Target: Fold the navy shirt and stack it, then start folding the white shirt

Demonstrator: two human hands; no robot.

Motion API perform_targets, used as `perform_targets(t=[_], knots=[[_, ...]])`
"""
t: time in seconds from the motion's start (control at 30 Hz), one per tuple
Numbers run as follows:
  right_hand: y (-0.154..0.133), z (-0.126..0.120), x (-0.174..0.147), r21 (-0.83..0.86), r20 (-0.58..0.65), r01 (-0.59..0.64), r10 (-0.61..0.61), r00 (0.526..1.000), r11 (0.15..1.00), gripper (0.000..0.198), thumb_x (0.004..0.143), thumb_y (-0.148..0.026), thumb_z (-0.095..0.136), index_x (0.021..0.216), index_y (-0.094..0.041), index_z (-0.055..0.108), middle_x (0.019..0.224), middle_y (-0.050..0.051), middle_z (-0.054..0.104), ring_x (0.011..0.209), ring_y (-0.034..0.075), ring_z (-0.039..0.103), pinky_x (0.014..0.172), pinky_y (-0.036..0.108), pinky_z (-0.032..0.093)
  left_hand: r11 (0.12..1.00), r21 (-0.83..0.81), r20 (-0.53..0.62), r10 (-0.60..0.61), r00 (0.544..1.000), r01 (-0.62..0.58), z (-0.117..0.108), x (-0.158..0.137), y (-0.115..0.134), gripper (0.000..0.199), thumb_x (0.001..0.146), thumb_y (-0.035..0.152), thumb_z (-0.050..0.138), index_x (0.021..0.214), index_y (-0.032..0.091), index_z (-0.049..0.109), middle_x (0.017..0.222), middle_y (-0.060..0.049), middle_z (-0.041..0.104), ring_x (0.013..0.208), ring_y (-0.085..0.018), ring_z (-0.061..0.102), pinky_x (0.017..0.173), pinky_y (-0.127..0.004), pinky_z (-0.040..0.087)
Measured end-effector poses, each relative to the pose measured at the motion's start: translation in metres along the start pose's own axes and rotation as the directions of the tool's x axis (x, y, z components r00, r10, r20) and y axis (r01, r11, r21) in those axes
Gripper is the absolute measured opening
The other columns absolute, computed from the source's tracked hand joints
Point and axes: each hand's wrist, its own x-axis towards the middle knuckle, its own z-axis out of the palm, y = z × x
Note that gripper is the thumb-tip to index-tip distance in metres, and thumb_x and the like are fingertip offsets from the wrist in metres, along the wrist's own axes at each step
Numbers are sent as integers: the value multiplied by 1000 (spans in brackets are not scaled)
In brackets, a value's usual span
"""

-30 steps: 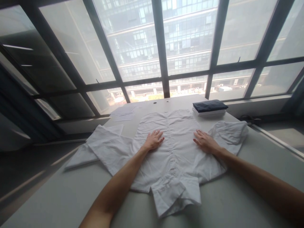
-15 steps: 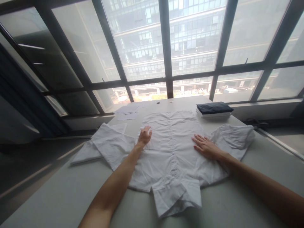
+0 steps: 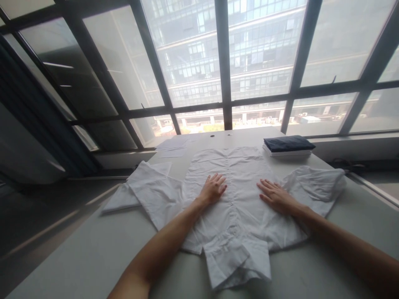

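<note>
A white shirt (image 3: 246, 203) lies spread on the white table, its collar (image 3: 230, 257) towards me and its hem at the far end. Its sleeves stretch out to either side, creased and partly bunched. My left hand (image 3: 213, 189) rests flat on the shirt, left of the gathered centre line, fingers apart. On the right half of the body, near the sleeve, lies my right hand (image 3: 277, 197), palm down with the fingers stretched out. Neither hand grips the cloth.
A folded dark blue garment (image 3: 288, 143) sits on a white stack (image 3: 289, 153) at the table's far right. Some paper sheets (image 3: 171, 145) lie at the far left. Beyond the table (image 3: 102, 249) stand tall windows with dark frames (image 3: 227, 83). A dark curtain hangs at left.
My left hand has moved right, from the shirt's left side towards its centre line, and its fingers have flattened onto the cloth. My right hand stays at the same place on the shirt.
</note>
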Motion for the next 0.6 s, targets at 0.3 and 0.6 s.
perform_targets(t=[0.3,0.6], knots=[[-1,-1,0,-3,10,-6,6,1000,1000,64,104,-51,34,160,-21,41,168,13,32,157,30,26,125,54,23,992,-86,210,111,971,-95,-3,-4,-12,59,108,55,37,159,26,42,170,-12,29,157,-32,24,125,-58,21],[-2,-3,0,6,8,0,0,1000,1000,65,104,-50,34,159,-17,42,167,15,33,156,32,28,124,55,24,966,33,257,-256,932,256,-11,-3,-55,63,107,61,26,163,32,34,173,-8,20,159,-35,16,121,-70,12]])
